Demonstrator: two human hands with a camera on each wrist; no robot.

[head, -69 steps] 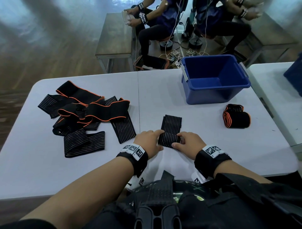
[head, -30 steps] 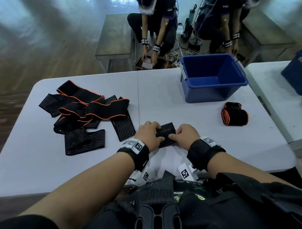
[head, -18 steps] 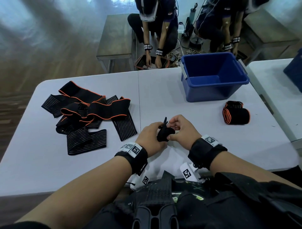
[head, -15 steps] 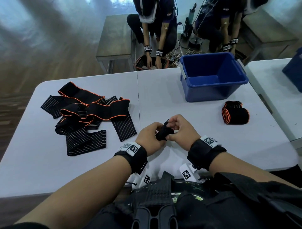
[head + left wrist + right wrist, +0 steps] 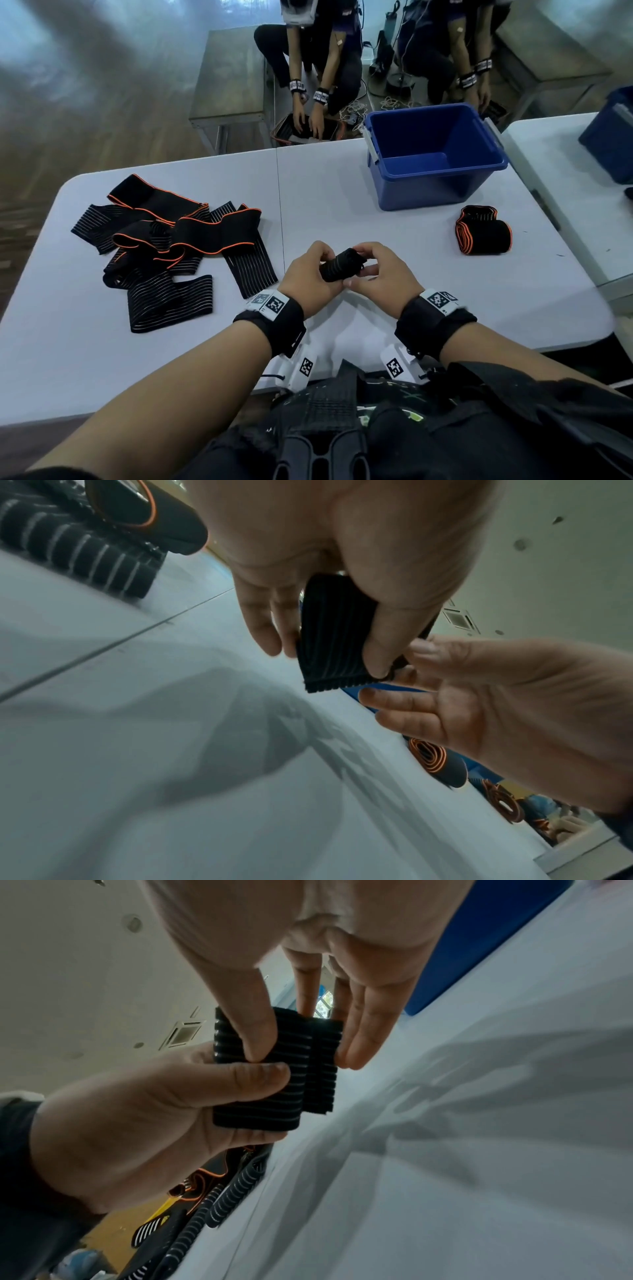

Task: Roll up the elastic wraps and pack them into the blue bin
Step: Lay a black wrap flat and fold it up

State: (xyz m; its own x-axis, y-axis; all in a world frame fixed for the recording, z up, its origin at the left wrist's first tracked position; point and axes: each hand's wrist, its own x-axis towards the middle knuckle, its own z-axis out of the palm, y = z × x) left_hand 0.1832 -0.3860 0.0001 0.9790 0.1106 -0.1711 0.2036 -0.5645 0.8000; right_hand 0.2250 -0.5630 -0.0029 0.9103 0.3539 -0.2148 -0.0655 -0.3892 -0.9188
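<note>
We see both hands pinching one roll [image 5: 342, 265] above the table [image 5: 342, 192]: left hand [image 5: 310, 277] with thumb on top and fingers under, right hand [image 5: 383, 274] thumb pressing the loose flap, fingers nearly straight behind. Wrists face in, knuckles up. The roll is black, grey-ribbed, tightly wound. Beyond and right of the grip stands the bin [image 5: 435, 154]; a finished orange-edged roll [image 5: 483, 233] lies right; loose wraps [image 5: 171, 243] lie left.

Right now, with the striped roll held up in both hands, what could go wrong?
1. The striped roll shows a loose outer flap; pinched only by the left hand and right hand, it may unwind.
2. The blue bin sits farther off; a toss could miss.
</note>
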